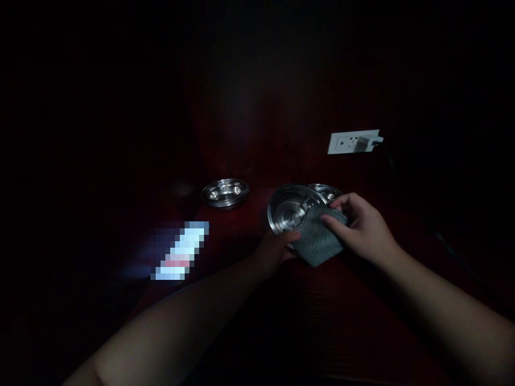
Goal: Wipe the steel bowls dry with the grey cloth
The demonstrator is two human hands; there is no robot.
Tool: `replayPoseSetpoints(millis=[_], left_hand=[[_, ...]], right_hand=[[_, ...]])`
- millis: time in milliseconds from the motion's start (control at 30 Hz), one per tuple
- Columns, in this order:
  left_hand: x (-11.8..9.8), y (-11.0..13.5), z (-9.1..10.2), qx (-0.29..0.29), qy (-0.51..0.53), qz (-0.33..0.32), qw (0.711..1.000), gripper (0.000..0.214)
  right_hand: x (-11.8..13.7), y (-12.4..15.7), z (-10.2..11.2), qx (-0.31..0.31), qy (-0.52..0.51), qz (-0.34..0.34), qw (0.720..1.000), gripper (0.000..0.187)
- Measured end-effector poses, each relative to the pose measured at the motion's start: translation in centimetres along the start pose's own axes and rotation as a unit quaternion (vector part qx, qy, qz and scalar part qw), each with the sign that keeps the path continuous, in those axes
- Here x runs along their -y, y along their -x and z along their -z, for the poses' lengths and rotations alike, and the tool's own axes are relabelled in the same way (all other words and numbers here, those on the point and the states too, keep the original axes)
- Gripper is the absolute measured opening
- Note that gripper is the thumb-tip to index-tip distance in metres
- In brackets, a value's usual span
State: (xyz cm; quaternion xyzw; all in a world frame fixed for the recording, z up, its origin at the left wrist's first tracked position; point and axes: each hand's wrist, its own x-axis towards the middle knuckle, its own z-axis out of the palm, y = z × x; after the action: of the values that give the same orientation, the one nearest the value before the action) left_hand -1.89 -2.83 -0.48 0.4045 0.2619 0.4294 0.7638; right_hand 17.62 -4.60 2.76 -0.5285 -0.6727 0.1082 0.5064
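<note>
A shiny steel bowl [287, 209] is tilted up, its inside facing me. My left hand [277, 249] grips its near lower rim, thumb on the inner side and fingers behind. A grey-green cloth [319, 238] hangs over the bowl's right side. My right hand [358, 222] pinches the cloth against the right rim, thumb in front; part of its fingers is hidden behind the cloth. Just behind the held bowl, another steel bowl [325, 190] shows only partly. To the left, a small stack of steel bowls [225, 193] stands upright on the dark red surface.
A bright, pixelated screen-like rectangle [181, 252] lies at the left on the dark red surface [249, 236]. On the back wall sits a white socket plate [341, 143] with a plug [368, 141] in it. Much of the surroundings is too dark to make out.
</note>
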Motion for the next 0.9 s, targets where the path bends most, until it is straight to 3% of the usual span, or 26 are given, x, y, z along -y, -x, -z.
replayPoseSetpoints(millis=[133, 300, 433, 533, 667, 733, 800, 900], left_hand=[[0.3, -0.2, 0.2, 0.003, 0.007, -0.010, 1.000, 0.052], [0.7, -0.4, 0.5, -0.011, -0.005, -0.016, 1.000, 0.056], [0.5, -0.5, 0.5, -0.002, 0.026, -0.025, 0.999, 0.052], [0.1, -0.6, 0.5, -0.035, 0.052, -0.036, 0.997, 0.044], [-0.3, -1.0, 0.7, -0.085, 0.077, -0.056, 0.992, 0.041], [-0.2, -1.0, 0.6, -0.088, 0.073, -0.078, 0.990, 0.047], [0.0, -0.7, 0.4, -0.081, 0.033, -0.095, 0.992, 0.053], [0.2, 0.3, -0.3, -0.049, -0.074, -0.100, 0.991, 0.051]], right_hand=[[-0.7, -0.1, 0.0, 0.025, 0.087, 0.014, 0.996, 0.027], [-0.9, -0.3, 0.1, 0.000, 0.098, 0.012, 0.995, 0.026], [-1.0, -0.3, -0.1, -0.038, 0.027, -0.012, 0.999, 0.039], [-1.1, -0.4, -0.3, -0.044, -0.072, -0.098, 0.992, 0.045], [-0.5, -0.4, -0.7, 0.020, -0.186, -0.268, 0.945, 0.047], [0.1, -0.1, -1.0, 0.072, -0.237, -0.321, 0.914, 0.047], [0.7, 0.3, -1.5, 0.130, -0.269, -0.332, 0.895, 0.047], [1.1, 1.0, -2.4, 0.149, -0.267, -0.293, 0.906, 0.053]])
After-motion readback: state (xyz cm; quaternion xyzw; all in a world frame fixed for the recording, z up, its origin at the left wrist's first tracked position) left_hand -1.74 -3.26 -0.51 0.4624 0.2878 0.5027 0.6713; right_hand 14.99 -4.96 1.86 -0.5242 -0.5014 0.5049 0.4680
